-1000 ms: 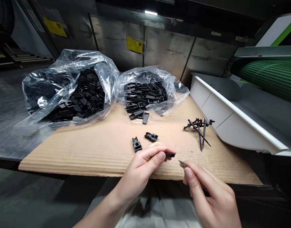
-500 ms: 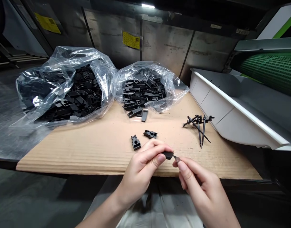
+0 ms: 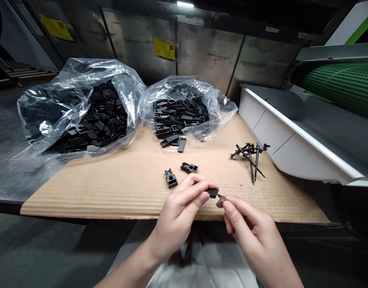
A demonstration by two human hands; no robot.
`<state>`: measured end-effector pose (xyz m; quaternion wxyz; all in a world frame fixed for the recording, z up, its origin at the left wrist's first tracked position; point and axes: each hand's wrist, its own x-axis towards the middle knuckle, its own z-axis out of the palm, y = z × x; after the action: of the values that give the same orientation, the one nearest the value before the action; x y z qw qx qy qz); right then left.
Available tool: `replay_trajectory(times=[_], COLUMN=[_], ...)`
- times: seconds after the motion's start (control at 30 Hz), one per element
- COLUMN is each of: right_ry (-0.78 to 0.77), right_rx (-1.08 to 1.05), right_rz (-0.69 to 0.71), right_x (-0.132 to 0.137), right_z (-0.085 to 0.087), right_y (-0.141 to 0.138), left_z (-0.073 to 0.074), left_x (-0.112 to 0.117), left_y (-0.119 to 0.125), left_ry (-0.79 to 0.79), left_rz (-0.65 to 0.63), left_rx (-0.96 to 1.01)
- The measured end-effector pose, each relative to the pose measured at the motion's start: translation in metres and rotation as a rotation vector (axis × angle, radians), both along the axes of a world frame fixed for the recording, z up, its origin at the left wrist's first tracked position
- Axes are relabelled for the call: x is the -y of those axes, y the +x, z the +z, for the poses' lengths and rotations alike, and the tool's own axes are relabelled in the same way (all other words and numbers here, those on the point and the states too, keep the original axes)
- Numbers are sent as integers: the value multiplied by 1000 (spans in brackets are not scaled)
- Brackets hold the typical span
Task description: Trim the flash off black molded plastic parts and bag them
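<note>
Left hand (image 3: 179,210) pinches one black plastic clip (image 3: 213,193); right hand (image 3: 254,232) pinches one slim dark pointed pin (image 3: 221,197), tip at the clip's end. Two loose clips (image 3: 171,178) lie just ahead on the corrugated cardboard sheet (image 3: 81,196). Two clear plastic bags of clips (image 3: 78,72) upper left to centre; one heap of black pins (image 3: 250,158) right, count unclear.
</note>
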<state>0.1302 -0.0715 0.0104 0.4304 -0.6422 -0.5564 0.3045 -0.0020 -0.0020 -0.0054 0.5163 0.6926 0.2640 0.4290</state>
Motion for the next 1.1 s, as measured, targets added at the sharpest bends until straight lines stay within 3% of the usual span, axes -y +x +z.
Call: replay_trajectory(times=[0.33, 0.4, 0.53, 0.6, 0.7, 0.77, 0.83, 0.97, 1.03, 1.1], right_ry=[-101, -225, -504, -518, -440, -346, -257, -6, 49, 10], right_rx=[-169, -409, -1206, -1450, -1579, -1549, -1378, -638, -361, -298], right_rz=[45, 101, 323, 377, 347, 268, 136, -194, -212, -109], right_x=[1, 1, 2, 2, 2, 2, 3, 1, -4, -12], right_z=[0, -1, -2, -4, -9, -13, -14, -4, 3, 8], right_y=[-1, 0, 2, 4, 11, 14, 15, 7, 3, 1], left_z=[-1, -2, -3, -3, -1, 0, 2, 5, 6, 7], left_x=[1, 2, 3, 4, 3, 3, 2, 2, 2, 2], left_y=[2, 3, 4, 5, 3, 2, 2, 4, 5, 5], left_ry=[66, 104, 183, 179, 119, 49, -26, -258, -347, -360], left_rz=[67, 81, 123, 129, 96, 53, 20, -33, -68, -91], left_rx=[-18, -18, -19, -25, -38, -42, -53, -46, -23, -24])
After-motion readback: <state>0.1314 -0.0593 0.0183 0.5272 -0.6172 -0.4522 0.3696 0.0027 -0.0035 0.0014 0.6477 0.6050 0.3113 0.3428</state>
